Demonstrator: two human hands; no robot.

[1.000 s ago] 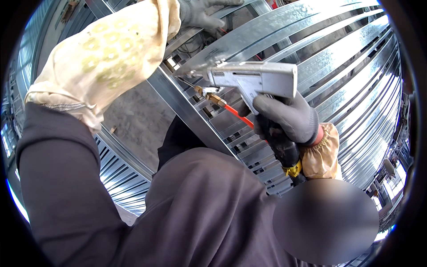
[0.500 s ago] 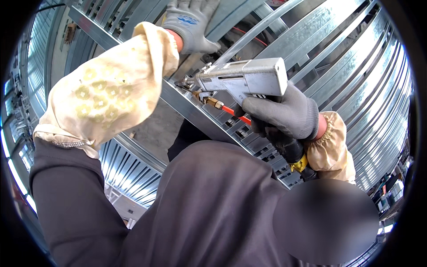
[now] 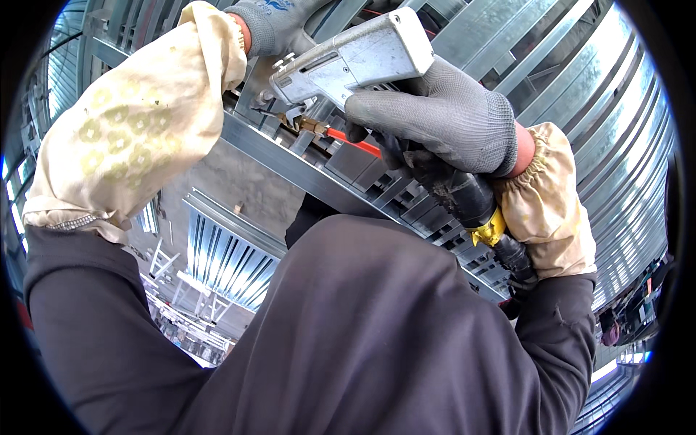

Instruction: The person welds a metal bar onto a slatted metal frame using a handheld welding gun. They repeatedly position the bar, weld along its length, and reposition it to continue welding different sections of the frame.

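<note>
My right hand point(image 3: 449, 119), in a grey glove, is closed around the grip of a silver-white, pistol-shaped welding gun point(image 3: 355, 58). A thick black cable point(image 3: 460, 188) with a yellow band runs down from the grip beside my right forearm. Under the gun's body, a brass fitting point(image 3: 312, 127) joins an orange-red tube point(image 3: 355, 142). The gun's front end is over the corner of a galvanized steel frame point(image 3: 283, 161). Beyond it my left hand point(image 3: 272, 25), gloved in grey, lies against the metal with its thumb stretched out; its other fingers pass out of the upper edge.
Long galvanized steel bars point(image 3: 565, 94) lie side by side on the right. At lower left, a stack of ribbed metal pieces point(image 3: 228, 250) rests on the grey floor point(image 3: 246, 181). My dark garment point(image 3: 348, 312) covers the lower middle.
Both hands and the gun now appear higher and further left in the picture. More floor shows at lower left. My right hand keeps its hold on the gun.
</note>
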